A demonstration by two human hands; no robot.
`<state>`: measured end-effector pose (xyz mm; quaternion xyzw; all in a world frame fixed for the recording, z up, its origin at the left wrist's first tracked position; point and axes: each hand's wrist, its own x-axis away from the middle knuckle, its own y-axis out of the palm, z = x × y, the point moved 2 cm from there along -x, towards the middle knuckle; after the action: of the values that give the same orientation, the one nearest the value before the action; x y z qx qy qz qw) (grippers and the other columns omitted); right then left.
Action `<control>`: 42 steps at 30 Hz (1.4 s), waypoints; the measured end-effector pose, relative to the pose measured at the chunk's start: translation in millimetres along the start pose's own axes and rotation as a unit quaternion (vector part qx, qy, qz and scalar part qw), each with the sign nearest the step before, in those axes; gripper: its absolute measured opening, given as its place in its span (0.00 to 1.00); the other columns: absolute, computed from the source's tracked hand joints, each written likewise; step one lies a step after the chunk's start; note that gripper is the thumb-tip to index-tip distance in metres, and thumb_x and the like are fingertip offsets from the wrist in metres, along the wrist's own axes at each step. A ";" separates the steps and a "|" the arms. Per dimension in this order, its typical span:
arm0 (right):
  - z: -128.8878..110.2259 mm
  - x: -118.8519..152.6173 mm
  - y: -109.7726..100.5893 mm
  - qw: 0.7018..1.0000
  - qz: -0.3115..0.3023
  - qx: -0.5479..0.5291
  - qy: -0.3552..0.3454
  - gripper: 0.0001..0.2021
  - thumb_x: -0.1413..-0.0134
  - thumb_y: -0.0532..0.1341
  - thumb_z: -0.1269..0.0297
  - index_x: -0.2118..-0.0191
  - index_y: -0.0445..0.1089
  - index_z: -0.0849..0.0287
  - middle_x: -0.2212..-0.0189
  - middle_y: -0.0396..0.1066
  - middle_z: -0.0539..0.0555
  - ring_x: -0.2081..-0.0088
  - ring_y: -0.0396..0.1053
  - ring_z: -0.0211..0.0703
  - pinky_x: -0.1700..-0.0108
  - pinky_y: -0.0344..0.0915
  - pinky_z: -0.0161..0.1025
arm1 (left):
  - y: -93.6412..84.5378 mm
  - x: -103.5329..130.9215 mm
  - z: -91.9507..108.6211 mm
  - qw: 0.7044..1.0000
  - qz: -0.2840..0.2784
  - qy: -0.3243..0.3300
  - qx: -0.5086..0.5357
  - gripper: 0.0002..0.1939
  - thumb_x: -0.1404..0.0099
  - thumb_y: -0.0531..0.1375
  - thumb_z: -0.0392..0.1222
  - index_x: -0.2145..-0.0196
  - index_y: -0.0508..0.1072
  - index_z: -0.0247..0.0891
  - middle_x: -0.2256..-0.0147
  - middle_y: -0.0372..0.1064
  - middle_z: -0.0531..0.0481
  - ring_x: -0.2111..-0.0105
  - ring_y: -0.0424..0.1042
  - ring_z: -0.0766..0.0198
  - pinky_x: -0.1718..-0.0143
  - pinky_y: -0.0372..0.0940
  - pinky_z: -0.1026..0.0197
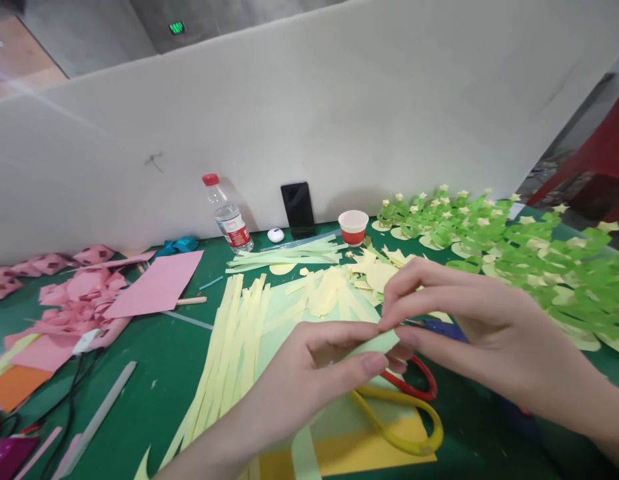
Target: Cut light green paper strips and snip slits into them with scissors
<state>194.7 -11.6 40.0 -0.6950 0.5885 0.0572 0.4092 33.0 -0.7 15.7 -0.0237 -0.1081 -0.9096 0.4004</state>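
Observation:
Between thumb and fingers, my left hand (309, 373) holds a pale green paper strip (376, 345), bent or folded at its end. The fingertips of my right hand (474, 310) pinch that same end, touching the left fingers. Just beneath my hands lie a yellow handle loop (432, 437) and a red handle loop (428, 383), apparently of scissors; the blades are hidden. Under them is a stack of pale green and yellow-orange sheets (374, 450). Long light yellow-green strips (234, 333) are spread left of the stack.
Pale green strips (294, 255), a water bottle (232, 223), a phone (299, 210) and a paper cup (354, 229) line the white partition (289, 120). Green paper trees with stars (454, 220) fill the right. Pink paper pieces (84, 293) and a glue stick (99, 417) lie left.

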 end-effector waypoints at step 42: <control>-7.6 -0.7 14.2 0.981 0.012 -0.100 0.168 0.06 0.61 0.59 0.72 0.83 0.65 0.58 0.86 0.62 0.46 0.83 0.59 0.31 0.84 0.56 0.26 | 2.4 3.8 -5.2 0.987 0.125 0.034 0.094 0.05 0.45 0.64 0.33 0.76 0.78 0.38 0.74 0.78 0.54 0.72 0.77 0.67 0.69 0.70 0.73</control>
<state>179.1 -15.5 38.3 -0.7251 0.6482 0.0029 0.2325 32.3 -6.1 11.6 0.0313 -0.1760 -0.8385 0.5147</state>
